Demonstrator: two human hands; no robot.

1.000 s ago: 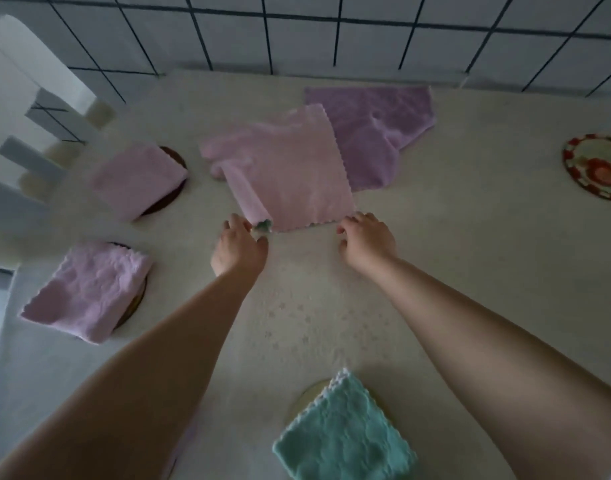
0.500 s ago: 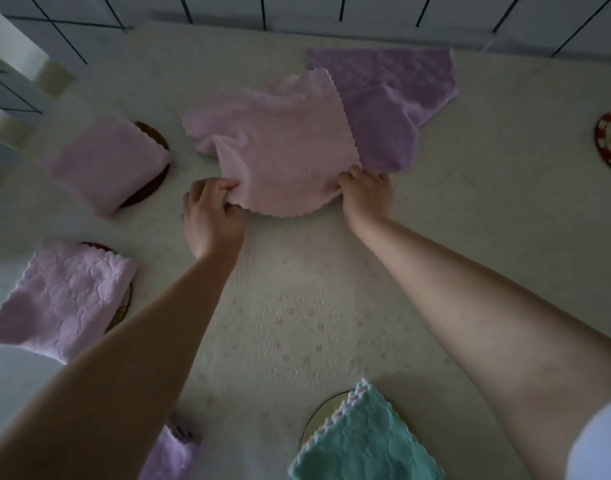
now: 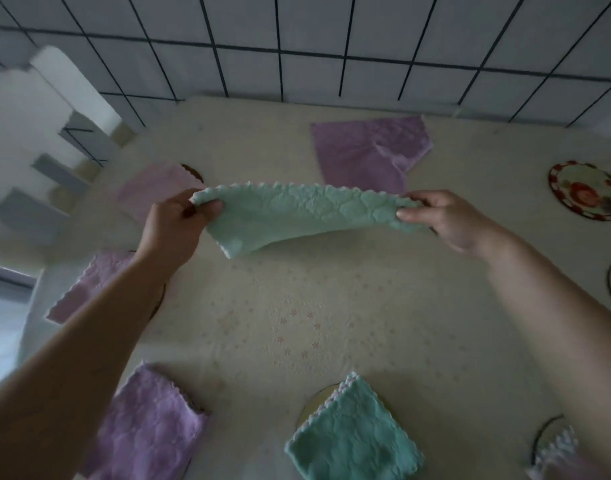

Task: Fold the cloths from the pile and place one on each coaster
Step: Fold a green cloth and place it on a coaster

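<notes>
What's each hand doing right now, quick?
Left hand: pinches one end of the mint-green cloth, held up off the table.
Right hand: pinches the cloth's other end.

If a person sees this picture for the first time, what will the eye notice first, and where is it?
First comes the mint cloth, stretched in the air at the centre between the left hand and the right hand, each pinching one end. Next, a folded mint cloth lies on a coaster at the near edge. A red patterned plate lies far right, and a purple cloth lies spread near the tiled wall.
</notes>
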